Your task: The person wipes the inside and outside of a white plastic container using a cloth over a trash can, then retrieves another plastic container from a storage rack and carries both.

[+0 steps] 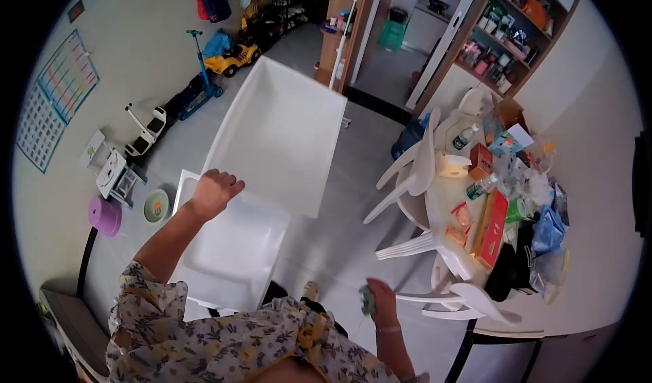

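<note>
A large white rectangular tub (278,132) stands tilted up, its hollow side facing me. My left hand (216,193) is closed on the near left edge of this tub. Below it lies a second white basin-like piece (231,254), close in front of my body. Off to the right, my right hand (382,301) is closed around a crumpled grey-green cloth (368,300), held away from the tub and above the floor, near a white plastic chair.
On the right, a table (445,206) holds bottles, boxes and bags, with white chairs (421,159) around it. Along the left wall are a scooter (202,70), a purple stool (104,216) and a green basin (157,206). A doorway and shelves stand behind.
</note>
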Demonstrator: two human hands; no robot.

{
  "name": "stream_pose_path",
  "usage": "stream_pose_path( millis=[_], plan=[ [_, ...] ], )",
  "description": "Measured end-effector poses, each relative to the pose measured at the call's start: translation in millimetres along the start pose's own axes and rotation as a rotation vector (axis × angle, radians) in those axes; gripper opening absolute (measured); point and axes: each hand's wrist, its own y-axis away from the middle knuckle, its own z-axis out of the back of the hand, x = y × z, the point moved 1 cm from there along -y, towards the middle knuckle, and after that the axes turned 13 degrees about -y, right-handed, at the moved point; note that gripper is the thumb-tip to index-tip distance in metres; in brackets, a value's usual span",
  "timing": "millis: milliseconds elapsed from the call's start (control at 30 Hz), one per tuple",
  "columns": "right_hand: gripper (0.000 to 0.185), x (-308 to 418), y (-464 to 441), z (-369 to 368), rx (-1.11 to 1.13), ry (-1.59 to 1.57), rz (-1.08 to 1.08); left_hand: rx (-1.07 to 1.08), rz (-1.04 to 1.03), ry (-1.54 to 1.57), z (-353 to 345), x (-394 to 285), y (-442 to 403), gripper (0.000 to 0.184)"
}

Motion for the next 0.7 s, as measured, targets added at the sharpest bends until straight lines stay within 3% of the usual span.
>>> stream_pose_path(
  millis=[200, 267, 333, 400, 500, 700],
  plan=[
    [0.019, 92.5, -138.3, -161.9, 0.308, 0.094, 0.124, -0.181, 0.025, 0.034, -29.6, 60.1, -122.6, 0.024],
    [0.020, 116.3, -165.1, -199.6, 0.295, 0.120, 0.125, -0.188, 0.002, 0.047, -54.7, 81.0, -166.5, 0.025],
    [0.021, 134.0, -201.8, -227.4, 0.265, 0.127, 0.170, -0.258, -0.016, 0.100, -90.7, 106.0, -212.5, 0.024],
    [0.023, 143.2, -245.1, -222.8, 0.173, 0.127, 0.209, -0.142, -0.038, 0.144, -130.5, 131.8, -277.0, 0.026],
    [0.024, 178.9, -269.0, -229.3, -0.044, -0.031, 0.091, -0.244, -0.111, 0.209, -184.4, 158.0, -382.0, 0.031],
    [0.023, 256.6, -356.4, -235.2, -0.213, -0.214, 0.082, -0.018, -0.281, 0.213, -265.4, 140.4, -573.6, 0.023]
  ],
)
